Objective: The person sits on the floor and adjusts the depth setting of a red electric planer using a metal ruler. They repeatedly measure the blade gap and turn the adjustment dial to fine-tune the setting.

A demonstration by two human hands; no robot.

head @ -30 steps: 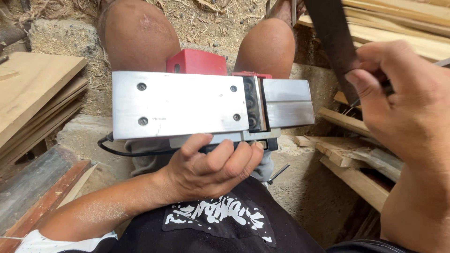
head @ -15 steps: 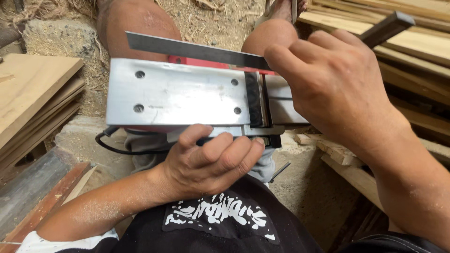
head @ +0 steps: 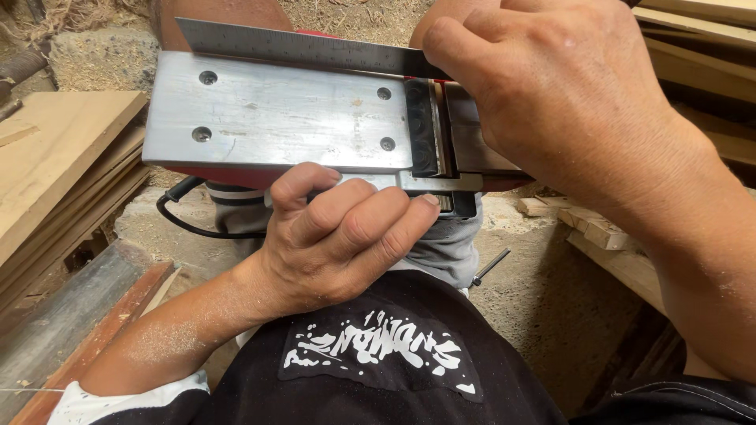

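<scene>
While the electric planer (head: 276, 110) lies upside down across the person's knees, shiny sole plate facing up, the left hand (head: 339, 236) is wrapped tight around the near edge of its body, fingers curled closed on it and holding it steady. The right hand (head: 551, 94) is closed on one end of a steel ruler (head: 299, 47) and has it laid along the far edge of the sole, running left from the hand past the dark cutter slot (head: 421, 130). How exactly the right fingers pinch the ruler I can't tell, the back of the hand covers that bit. Looks to me like a straightedge check of the sole against the blade drum, so we're at the measuring step. I'd say the next move needs the ruler sat flat and bridging both plates across the slot, with the planer kept dead still. Black power cord (head: 189, 220) loops out under the left side, stacked boards (head: 55, 157) sit off to the left, more timber (head: 709, 47) on the right, sawdust on the forearm.
</scene>
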